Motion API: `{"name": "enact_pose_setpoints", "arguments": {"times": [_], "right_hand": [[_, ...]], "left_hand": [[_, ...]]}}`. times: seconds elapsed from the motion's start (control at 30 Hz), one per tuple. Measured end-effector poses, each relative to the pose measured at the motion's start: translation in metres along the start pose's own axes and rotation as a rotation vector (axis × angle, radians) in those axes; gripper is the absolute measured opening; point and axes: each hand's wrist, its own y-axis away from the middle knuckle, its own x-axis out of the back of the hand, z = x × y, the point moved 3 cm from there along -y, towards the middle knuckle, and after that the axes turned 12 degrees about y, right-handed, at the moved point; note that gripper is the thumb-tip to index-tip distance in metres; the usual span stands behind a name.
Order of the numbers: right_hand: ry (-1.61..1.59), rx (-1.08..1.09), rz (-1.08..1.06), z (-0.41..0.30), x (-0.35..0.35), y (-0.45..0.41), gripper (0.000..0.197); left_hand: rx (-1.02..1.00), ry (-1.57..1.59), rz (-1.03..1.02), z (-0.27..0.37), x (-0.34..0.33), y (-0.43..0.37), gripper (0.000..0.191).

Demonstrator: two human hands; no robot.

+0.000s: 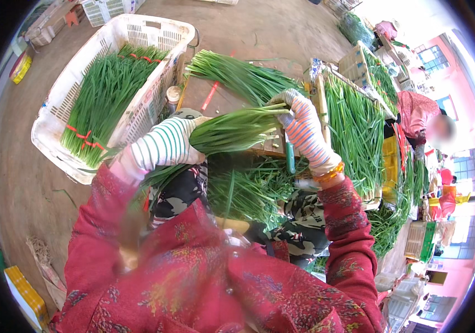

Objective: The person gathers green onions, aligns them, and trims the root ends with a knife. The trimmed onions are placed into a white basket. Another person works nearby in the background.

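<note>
My left hand (170,141), in a striped knit glove, is closed around a bunch of green garlic chives (233,129). At the cut stem ends, my right hand (302,120), gloved too, has its fingers bent against the stems; whether it grips them is unclear. Behind the bunch, another pile of chives (241,75) lies on a wooden board (198,93), by a red strip (210,96). A green-handled knife (290,156) lies below my right hand, its blade partly hidden.
A white plastic crate (39,125) with chive bundles in red ties stands at left, a lidded bottle (173,95) beside it. On the right is a crate full of loose chives (352,133). Loose leaves (241,191) lie between my knees. A co-worker (418,110) is farther right.
</note>
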Motion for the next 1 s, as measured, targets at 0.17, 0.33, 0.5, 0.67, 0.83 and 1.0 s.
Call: {"name": "enact_pose_setpoints", "arguments": {"times": [0.17, 0.33, 0.5, 0.67, 0.83, 1.0], "right_hand": [[-0.27, -0.36, 0.329, 0.032, -0.004, 0.025, 0.01], [-0.411, -0.453, 0.19, 0.046, 0.014, 0.076, 0.017], [-0.429, -0.437, -0.3, 0.032, -0.023, 0.123, 0.026], [0.054, -0.077, -0.414, 0.011, -0.132, 0.15, 0.055], [0.441, 0.025, -0.753, 0.076, -0.219, 0.203, 0.05], [-0.548, -0.53, -0.16, 0.025, -0.071, 0.119, 0.045]], "left_hand": [[-0.02, -0.153, 0.142, 0.0, -0.014, 0.01, 0.071], [-0.02, -0.168, 0.294, -0.02, -0.024, 0.023, 0.076], [-0.02, -0.45, 0.383, -0.006, -0.031, 0.033, 0.081], [-0.086, -0.589, 0.458, -0.001, -0.034, 0.037, 0.08], [-0.195, -0.724, 0.56, -0.01, -0.036, 0.051, 0.07], [-0.333, -0.762, 0.615, -0.01, -0.035, 0.055, 0.065]]}}
